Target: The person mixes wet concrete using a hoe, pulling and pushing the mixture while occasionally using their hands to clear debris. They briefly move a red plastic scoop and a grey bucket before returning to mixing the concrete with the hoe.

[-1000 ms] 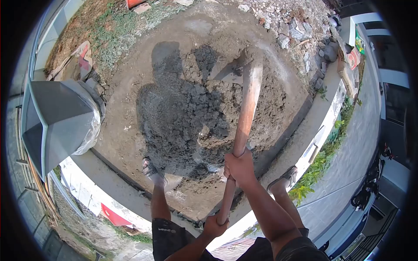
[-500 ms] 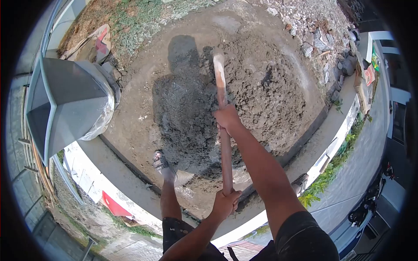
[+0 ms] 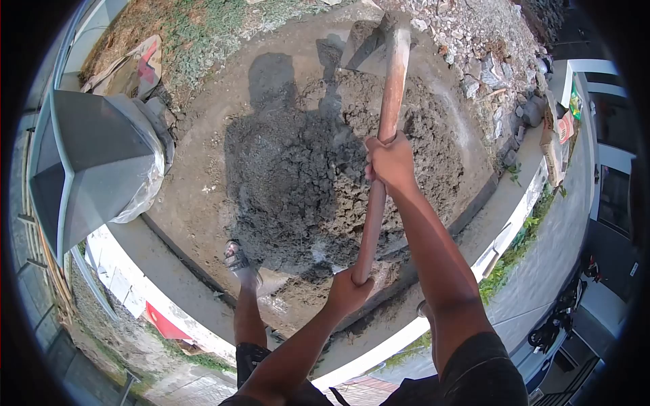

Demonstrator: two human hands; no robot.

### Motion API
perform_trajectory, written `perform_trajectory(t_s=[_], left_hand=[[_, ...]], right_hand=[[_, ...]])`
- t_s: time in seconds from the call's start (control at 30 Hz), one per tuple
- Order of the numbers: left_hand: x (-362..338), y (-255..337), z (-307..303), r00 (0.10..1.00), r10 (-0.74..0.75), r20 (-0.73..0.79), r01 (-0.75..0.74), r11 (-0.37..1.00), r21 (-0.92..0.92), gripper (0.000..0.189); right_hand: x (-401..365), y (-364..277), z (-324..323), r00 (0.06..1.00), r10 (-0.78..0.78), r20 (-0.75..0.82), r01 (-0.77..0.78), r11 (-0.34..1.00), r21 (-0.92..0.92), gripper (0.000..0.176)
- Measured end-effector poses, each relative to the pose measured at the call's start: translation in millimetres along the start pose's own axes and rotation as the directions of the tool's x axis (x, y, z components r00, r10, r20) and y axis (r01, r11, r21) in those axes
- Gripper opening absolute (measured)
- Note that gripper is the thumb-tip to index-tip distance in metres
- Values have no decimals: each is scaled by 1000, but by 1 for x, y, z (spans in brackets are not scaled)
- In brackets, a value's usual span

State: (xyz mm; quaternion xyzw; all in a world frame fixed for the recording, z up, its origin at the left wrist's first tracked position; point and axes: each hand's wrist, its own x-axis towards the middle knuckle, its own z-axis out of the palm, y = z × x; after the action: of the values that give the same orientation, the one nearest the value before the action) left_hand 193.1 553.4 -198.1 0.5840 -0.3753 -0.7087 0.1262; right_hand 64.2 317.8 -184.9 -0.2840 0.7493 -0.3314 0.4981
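Both my hands grip the wooden handle of a hoe [image 3: 394,95]. My right hand [image 3: 393,161] wraps around the middle of the handle, and my left hand [image 3: 349,292] is closed around its lower end. The wide metal blade [image 3: 362,51] is raised at the far side, above the far edge of a heap of wet grey mortar mix [image 3: 413,162]. Lumpy, moist mix [image 3: 291,183] covers the ground in front of me, partly under my shadow. My foot in a dirty shoe [image 3: 238,258] stands at the near left edge of the heap.
A grey metal hopper-like container [image 3: 101,169] stands at the left. Broken rubble [image 3: 487,64] lies at the far right, near a torn paper bag [image 3: 555,145]. A low white-edged wall [image 3: 518,223] curves around the near side. Another torn bag [image 3: 139,71] lies far left.
The hoe has swung up and to the right, its blade lifting out of the mix into view. My right hand moved up and right with it; my left hand rose slightly.
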Motion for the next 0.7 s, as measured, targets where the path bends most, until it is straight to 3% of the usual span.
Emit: perform_trajectory(t_s=[0.03, 0.1, 0.2, 0.27, 0.33, 0.4, 0.47, 0.53, 0.57, 0.63, 0.7], left_hand=[[46, 17, -11, 993, -98, 71, 104, 991, -80, 21], [94, 19, -5, 974, -179, 137, 210, 940, -268, 26], [51, -6, 18, 928, -344, 141, 370, 887, -276, 26], [1, -15, 33, 938, -337, 77, 343, 936, -81, 29], [-37, -21, 36, 940, -337, 55, 334, 940, 62, 30], [-64, -30, 33, 926, -369, 78, 361, 928, 95, 30], [-105, -42, 29, 922, -378, 84, 362, 918, 159, 36], [-141, -53, 22, 952, -288, 101, 252, 929, 272, 41], [-160, -62, 19, 966, -226, 125, 181, 937, 299, 41], [-193, -78, 16, 938, -294, 182, 246, 938, 245, 42], [-191, -94, 20, 954, -223, 200, 174, 956, 237, 40]], right_hand=[[48, -1, 13, 986, -119, -112, 86, 961, -264, 24], [135, 35, 23, 996, -78, -52, 39, 851, -524, 29], [117, 93, 25, 999, -8, 32, 31, 599, -800, 34], [80, 128, -6, 980, 174, 93, -61, 718, -694, 38], [29, 143, -26, 983, 170, 63, -92, 768, -634, 42], [2, 168, -28, 970, 225, -91, -242, 869, -431, 24], [-50, 145, -28, 959, 280, -44, -280, 912, -299, 21], [-107, 111, -25, 946, 319, -57, -322, 910, -262, 25], [-121, 137, -27, 949, 302, -90, -314, 888, -336, 30], [-171, 128, -27, 969, 219, -112, -244, 916, -319, 29], [-180, 100, -34, 974, 211, -86, -227, 920, -319, 38]])
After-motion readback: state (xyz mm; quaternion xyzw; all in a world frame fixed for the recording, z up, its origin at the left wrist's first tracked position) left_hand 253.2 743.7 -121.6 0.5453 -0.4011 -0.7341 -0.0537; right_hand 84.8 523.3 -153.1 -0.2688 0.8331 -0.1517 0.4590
